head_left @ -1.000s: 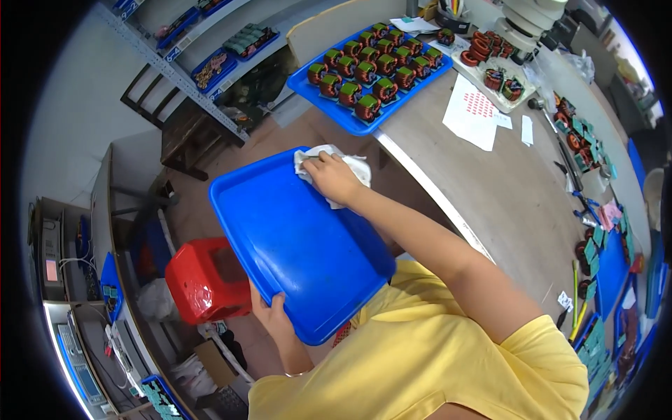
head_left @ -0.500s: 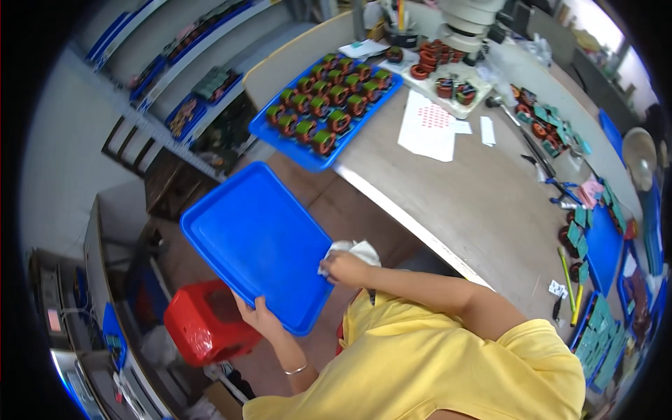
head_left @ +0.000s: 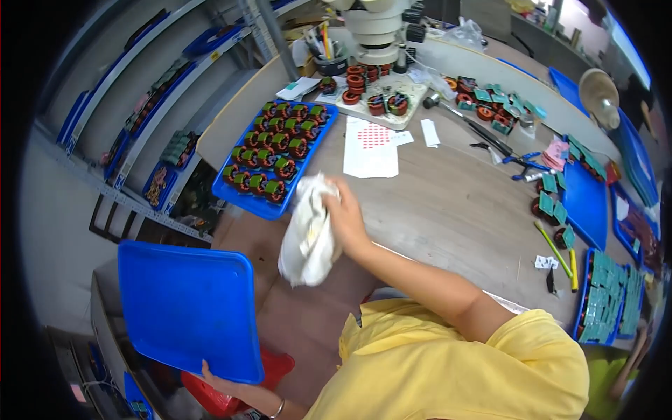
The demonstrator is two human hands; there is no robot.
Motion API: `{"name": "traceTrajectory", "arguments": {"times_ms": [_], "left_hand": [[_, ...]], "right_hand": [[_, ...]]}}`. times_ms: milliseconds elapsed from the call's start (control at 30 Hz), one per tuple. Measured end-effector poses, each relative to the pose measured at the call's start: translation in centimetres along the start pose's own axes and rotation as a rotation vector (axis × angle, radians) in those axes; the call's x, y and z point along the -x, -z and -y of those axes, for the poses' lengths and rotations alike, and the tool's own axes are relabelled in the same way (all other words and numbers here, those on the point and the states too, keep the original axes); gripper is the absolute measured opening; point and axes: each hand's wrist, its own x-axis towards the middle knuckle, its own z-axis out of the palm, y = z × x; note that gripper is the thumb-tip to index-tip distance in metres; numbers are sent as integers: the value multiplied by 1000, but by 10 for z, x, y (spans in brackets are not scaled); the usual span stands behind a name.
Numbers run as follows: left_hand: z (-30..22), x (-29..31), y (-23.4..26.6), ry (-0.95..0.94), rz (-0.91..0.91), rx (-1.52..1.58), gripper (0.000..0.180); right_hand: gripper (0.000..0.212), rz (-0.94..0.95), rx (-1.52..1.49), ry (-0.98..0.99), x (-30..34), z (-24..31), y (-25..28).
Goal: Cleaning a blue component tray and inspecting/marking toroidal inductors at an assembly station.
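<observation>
Wooden counter [head_left: 448, 203] crowded with parts. We grip white cloth [head_left: 308, 234] in closed right hand [head_left: 344, 213]; left hand [head_left: 220, 381] clasps empty blue tray [head_left: 185, 308] edge. Advise firmer tray support, cloth bunched flat.

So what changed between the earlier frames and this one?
The right hand lifted the white cloth off the blue tray; it now dangles over the table edge. The tray swung down to the person's left. The left hand still grips its bottom edge.

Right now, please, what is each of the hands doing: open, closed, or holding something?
Left hand: closed on the lower edge of the empty blue plastic tray.
Right hand: closed on the crumpled white cloth.
</observation>
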Motion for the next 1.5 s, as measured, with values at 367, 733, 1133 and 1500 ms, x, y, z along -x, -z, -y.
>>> {"name": "traceTrajectory", "arguments": {"times_ms": [367,733,1133,1500], "left_hand": [[-17,69,-183,491,923,210,52],[91,164,-313,497,1691,-120,47],[34,322,-362,-899,1997,-141,45],[82,490,-388,-748,2106,17,63]], "right_hand": [[39,-162,128,37,-54,49,144],[17,-748,693,204,148,190,371],[12,-759,1303,45,199,189,409],[34,-646,1385,-60,237,171,363]]}}
